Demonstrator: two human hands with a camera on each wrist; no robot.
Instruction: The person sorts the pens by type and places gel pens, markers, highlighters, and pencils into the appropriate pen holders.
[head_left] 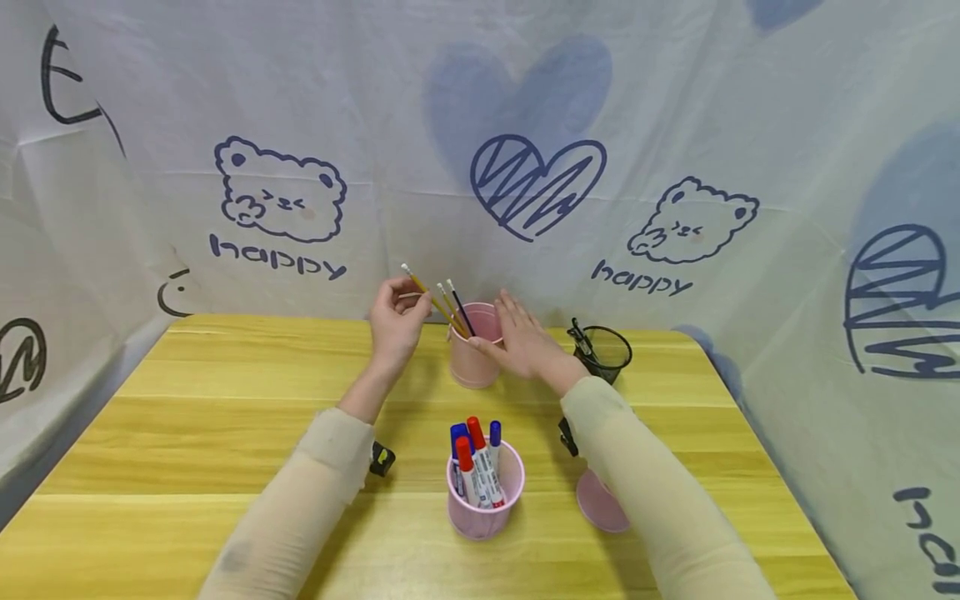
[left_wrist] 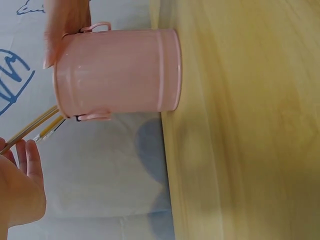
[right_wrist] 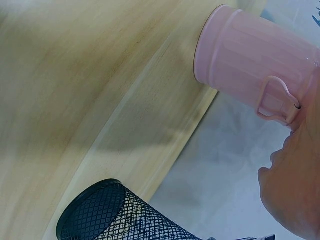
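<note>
At the back of the table stands a pink metal bucket (head_left: 474, 367) with small side handles. My left hand (head_left: 397, 321) pinches a yellow pencil (head_left: 431, 297) near its eraser end, at the bucket's left side. The pencil slants down to the right, its lower end at the rim. Another yellow pencil (head_left: 449, 305) and a dark pencil (head_left: 460, 305) lean inside the bucket, white erasers up. My right hand (head_left: 525, 340) rests on the right side of the rim with its fingers extended. In the right wrist view this hand (right_wrist: 295, 170) is beside the bucket's handle (right_wrist: 265, 102).
A pink cup (head_left: 480, 525) of red and blue markers stands in front. Right of the bucket is a black mesh pen holder (head_left: 609, 367). A pink round object (head_left: 600, 502) and a small black object (head_left: 567, 437) lie by the right sleeve, another black object (head_left: 382, 459) by the left.
</note>
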